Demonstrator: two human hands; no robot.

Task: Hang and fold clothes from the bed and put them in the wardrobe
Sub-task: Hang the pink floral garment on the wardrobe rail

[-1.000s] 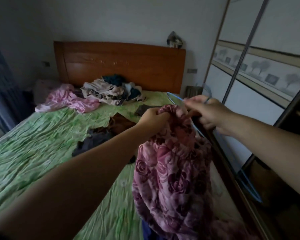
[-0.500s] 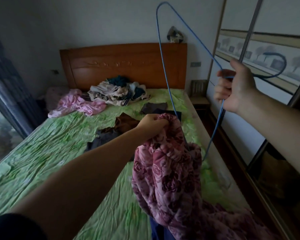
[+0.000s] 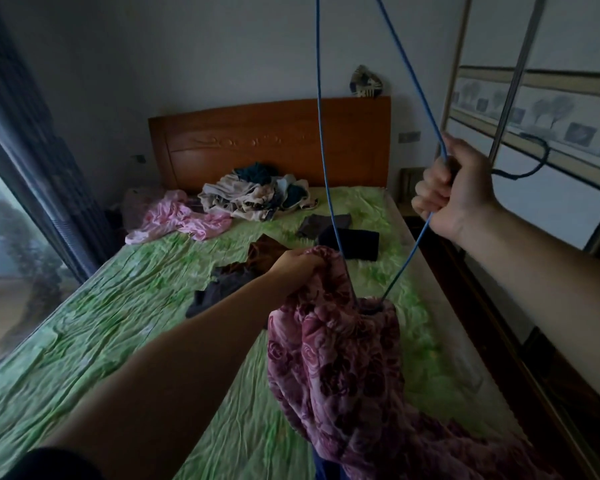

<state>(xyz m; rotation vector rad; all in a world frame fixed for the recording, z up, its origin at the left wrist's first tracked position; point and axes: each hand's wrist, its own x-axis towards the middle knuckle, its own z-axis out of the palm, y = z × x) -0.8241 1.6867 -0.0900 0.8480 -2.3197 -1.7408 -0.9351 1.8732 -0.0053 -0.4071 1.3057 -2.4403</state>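
My left hand (image 3: pixel 297 268) grips the top edge of a maroon garment with a rose print (image 3: pixel 340 368), which hangs over the bed's right side. My right hand (image 3: pixel 454 192) is closed round a thin blue wire hanger (image 3: pixel 326 168). The hanger stands on end: its hook curls right of my fist, one corner runs out of the top of the view, and the lower corner sits inside the garment's opening.
The bed (image 3: pixel 125 323) has a crumpled green sheet and a wooden headboard (image 3: pixel 271 140). On it lie a pink garment (image 3: pixel 181 220), a mixed clothes pile (image 3: pixel 257 195) and dark pieces (image 3: pixel 347 237). The sliding wardrobe door (image 3: pixel 548 98) stands right; a curtained window is left.
My right hand pulled the hanger out, raised it on end, then lowered its bottom corner into the garment's opening. My left hand kept its grip on the garment.
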